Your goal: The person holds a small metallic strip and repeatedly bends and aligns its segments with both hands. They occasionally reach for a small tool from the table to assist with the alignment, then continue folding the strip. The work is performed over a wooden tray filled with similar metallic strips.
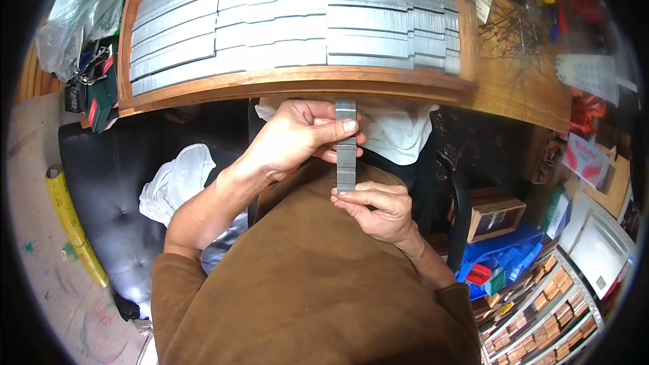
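Between my two hands, close in front of my brown shirt, runs a narrow stack of thin grey metal strips (346,162). My left hand (304,128) is closed round its upper part, thumb across the face and fingers behind. At the lower end, the fingertips of my right hand (382,211) pinch the stack. Just beyond my hands, a shallow wooden tray (297,78) rests on the table, filled with overlapping rows of similar silvery metal strips (270,20). Individual pieces in the stack are too fine to make out.
The wooden table (517,98) extends right, with a pile of dark thin wires (517,30) and a white cup (585,71). A black padded seat (108,209) with a white cloth (179,179) lies left. Blue bins (503,257) and a rack (551,311) stand right.
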`<state>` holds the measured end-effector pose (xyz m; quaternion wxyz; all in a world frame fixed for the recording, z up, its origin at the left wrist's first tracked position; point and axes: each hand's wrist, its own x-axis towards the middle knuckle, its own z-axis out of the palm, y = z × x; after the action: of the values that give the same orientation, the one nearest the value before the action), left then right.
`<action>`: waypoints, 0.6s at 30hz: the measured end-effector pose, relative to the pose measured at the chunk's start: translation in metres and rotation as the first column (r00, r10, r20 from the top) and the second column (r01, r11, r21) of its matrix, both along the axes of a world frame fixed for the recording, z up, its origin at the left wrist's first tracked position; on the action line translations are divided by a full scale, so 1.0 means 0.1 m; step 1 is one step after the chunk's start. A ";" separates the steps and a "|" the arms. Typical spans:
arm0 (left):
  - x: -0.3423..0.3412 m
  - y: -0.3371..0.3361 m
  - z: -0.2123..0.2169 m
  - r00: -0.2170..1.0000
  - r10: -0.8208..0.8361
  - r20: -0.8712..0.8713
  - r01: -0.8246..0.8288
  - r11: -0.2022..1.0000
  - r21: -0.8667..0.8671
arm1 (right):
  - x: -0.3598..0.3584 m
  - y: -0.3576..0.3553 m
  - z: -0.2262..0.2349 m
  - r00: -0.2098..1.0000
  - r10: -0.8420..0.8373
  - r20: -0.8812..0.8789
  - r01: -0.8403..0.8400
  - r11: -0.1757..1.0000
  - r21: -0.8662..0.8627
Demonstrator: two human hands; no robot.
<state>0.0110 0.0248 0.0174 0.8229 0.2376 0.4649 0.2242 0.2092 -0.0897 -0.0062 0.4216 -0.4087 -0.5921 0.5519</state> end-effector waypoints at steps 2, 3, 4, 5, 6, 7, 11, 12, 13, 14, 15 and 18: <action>-0.03 0.02 0.03 0.998 -0.058 -0.024 0.059 0.998 0.009 | 0.00 0.01 0.00 1.000 -0.006 0.010 0.006 1.000 0.007; -0.05 0.03 0.04 0.995 -0.087 -0.037 0.088 0.996 0.013 | 0.00 0.02 0.00 1.000 0.011 0.025 -0.011 1.000 -0.021; -0.05 0.03 0.01 0.995 -0.096 -0.038 0.097 0.995 0.026 | 0.01 0.03 0.01 0.999 0.031 0.037 -0.029 0.998 -0.050; -0.06 0.03 -0.06 0.994 -0.104 -0.039 0.106 0.994 0.039 | 0.02 0.05 0.03 0.998 0.051 0.048 -0.047 0.996 -0.080; -0.06 0.02 -0.08 0.993 -0.112 -0.041 0.114 0.992 0.052 | 0.07 0.12 0.09 0.988 0.130 0.082 -0.120 0.985 -0.121; -0.07 0.02 -0.06 0.993 -0.110 -0.049 0.112 0.992 0.053 | 0.13 0.24 0.20 0.972 0.208 0.110 -0.189 0.969 -0.161; -0.08 -0.08 0.10 0.996 -0.086 -0.004 0.086 0.996 -0.010 | 0.24 0.49 0.25 0.979 -0.138 -0.152 0.043 0.862 -0.506; -0.09 -0.11 0.13 0.996 -0.092 0.015 0.092 0.996 -0.013 | 0.22 0.62 0.24 0.982 -0.138 -0.126 0.052 0.850 -0.525; -0.09 -0.14 0.14 0.995 -0.097 0.032 0.097 0.995 -0.018 | 0.19 0.76 0.23 0.985 -0.137 -0.100 0.061 0.836 -0.545; -0.08 -0.17 0.16 0.995 -0.087 0.037 0.088 0.996 -0.018 | 0.13 0.86 0.26 0.988 -0.105 -0.111 0.016 0.795 -0.607; -0.08 -0.20 0.16 0.996 -0.085 0.030 0.086 0.996 -0.004 | 0.09 0.89 0.24 0.982 -0.084 -0.170 -0.039 0.790 -0.612; -0.10 -0.28 0.12 0.999 -0.050 0.017 0.049 0.998 0.027 | -0.06 0.90 0.14 0.952 -0.079 -0.295 -0.117 0.797 -0.592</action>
<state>0.0010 -0.0035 0.0295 0.8291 0.2579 0.4485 0.2120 0.2029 0.0001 0.0076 0.3497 -0.4253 -0.3174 0.7720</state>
